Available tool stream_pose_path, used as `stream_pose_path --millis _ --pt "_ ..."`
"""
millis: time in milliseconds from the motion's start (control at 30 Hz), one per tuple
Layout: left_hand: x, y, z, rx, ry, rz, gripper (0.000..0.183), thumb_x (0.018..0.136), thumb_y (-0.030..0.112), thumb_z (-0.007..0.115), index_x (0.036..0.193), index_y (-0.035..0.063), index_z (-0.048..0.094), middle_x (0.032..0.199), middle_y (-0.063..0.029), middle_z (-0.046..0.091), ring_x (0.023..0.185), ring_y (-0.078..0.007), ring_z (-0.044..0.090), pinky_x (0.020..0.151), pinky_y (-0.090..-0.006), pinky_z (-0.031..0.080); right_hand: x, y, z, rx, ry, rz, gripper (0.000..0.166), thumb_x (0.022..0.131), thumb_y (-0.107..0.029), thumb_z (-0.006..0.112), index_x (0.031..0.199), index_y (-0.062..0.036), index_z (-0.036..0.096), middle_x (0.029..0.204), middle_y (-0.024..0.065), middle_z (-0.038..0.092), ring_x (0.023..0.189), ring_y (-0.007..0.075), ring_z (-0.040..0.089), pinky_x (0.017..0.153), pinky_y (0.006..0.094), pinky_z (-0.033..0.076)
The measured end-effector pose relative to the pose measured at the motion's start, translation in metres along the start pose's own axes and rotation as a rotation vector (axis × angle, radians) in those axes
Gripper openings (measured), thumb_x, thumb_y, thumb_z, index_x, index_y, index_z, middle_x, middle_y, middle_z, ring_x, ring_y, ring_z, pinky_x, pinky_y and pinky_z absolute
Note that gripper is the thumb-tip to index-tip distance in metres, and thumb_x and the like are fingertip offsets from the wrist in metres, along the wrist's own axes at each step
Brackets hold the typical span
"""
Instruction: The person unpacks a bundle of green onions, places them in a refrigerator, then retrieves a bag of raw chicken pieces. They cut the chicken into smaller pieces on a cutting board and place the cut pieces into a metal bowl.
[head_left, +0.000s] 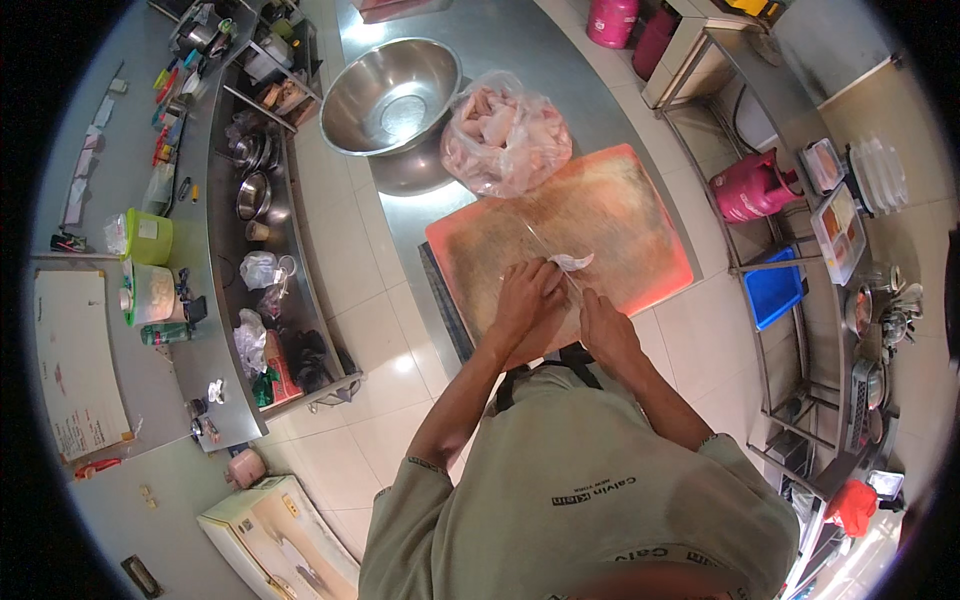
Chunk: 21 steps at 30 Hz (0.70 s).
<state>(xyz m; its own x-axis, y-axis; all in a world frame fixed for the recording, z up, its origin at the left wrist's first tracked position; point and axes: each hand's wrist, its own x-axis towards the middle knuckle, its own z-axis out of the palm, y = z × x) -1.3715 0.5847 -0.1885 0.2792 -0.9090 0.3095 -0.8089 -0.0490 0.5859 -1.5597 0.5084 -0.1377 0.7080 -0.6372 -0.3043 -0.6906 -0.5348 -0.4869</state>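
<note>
A worn orange-red cutting board (555, 217) lies on the steel table. My left hand (532, 296) is low on the board, its fingers bent over the near end of a pale piece of raw meat (574, 262), likely chicken. In my right hand (609, 330) is a thin knife (537, 237), its narrow blade slanting up and left across the board, past the meat. The handle is mostly hidden by my fingers. Behind the board, an open clear plastic bag (506, 135) full of raw, pale pink meat pieces touches its far edge.
A large steel bowl (394, 97) stands on the table left of the bag. A reddish tray or packet (397, 7) is at the table's far end. Steel shelving with containers and a pink gas cylinder (750, 187) is on the right; a cluttered steel counter (199, 247) is on the left.
</note>
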Motion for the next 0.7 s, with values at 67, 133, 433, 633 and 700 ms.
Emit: stream_pose_path --millis 67,133,433,633,700 --pt "0.000 -0.002 0.004 -0.022 0.022 -0.017 0.038 0.084 0.022 0.077 0.118 0.0093 0.067 0.116 -0.0089 0.066 0.107 -0.0295 0.063 0.094 -0.0439 0.045 -0.001 -0.006 -0.004 -0.021 -0.048 0.014 0.032 0.106 -0.020 0.046 0.130 0.0007 0.047 0.104 0.0304 0.063 0.088 0.0516 0.068 0.074 0.0605 0.056" --pt "0.000 -0.002 0.005 -0.033 0.032 -0.014 0.036 0.083 0.021 0.076 0.116 0.0092 0.067 0.115 -0.0085 0.065 0.107 -0.0289 0.063 0.094 -0.0437 0.045 0.000 -0.010 -0.006 -0.036 -0.081 0.034 0.033 0.106 -0.019 0.046 0.131 0.0016 0.046 0.104 0.0303 0.064 0.090 0.0512 0.069 0.075 0.0606 0.057" --pt "0.003 -0.005 0.004 -0.031 0.019 -0.028 0.036 0.083 0.019 0.075 0.118 0.0106 0.068 0.117 -0.0060 0.066 0.105 -0.0263 0.065 0.091 -0.0420 0.044 0.051 -0.012 0.011 0.051 -0.059 0.000 0.031 0.104 -0.020 0.049 0.125 0.0037 0.046 0.099 0.0355 0.067 0.091 0.0544 0.067 0.081 0.0635 0.051" --pt "0.002 -0.007 0.005 -0.016 0.006 -0.040 0.041 0.081 0.020 0.079 0.120 0.0123 0.070 0.117 -0.0078 0.070 0.108 -0.0276 0.067 0.093 -0.0450 0.045 0.035 -0.015 -0.015 0.081 -0.229 0.099 0.035 0.105 -0.018 0.045 0.132 0.0038 0.044 0.105 0.0352 0.069 0.101 0.0533 0.067 0.085 0.0652 0.051" --pt "0.002 -0.010 0.007 -0.043 -0.024 -0.066 0.041 0.080 0.021 0.081 0.119 0.0134 0.072 0.116 -0.0081 0.072 0.108 -0.0283 0.069 0.093 -0.0465 0.046 0.052 -0.002 0.008 0.095 -0.166 0.038 0.036 0.105 -0.019 0.044 0.134 0.0027 0.043 0.104 0.0355 0.069 0.101 0.0536 0.067 0.086 0.0654 0.051"
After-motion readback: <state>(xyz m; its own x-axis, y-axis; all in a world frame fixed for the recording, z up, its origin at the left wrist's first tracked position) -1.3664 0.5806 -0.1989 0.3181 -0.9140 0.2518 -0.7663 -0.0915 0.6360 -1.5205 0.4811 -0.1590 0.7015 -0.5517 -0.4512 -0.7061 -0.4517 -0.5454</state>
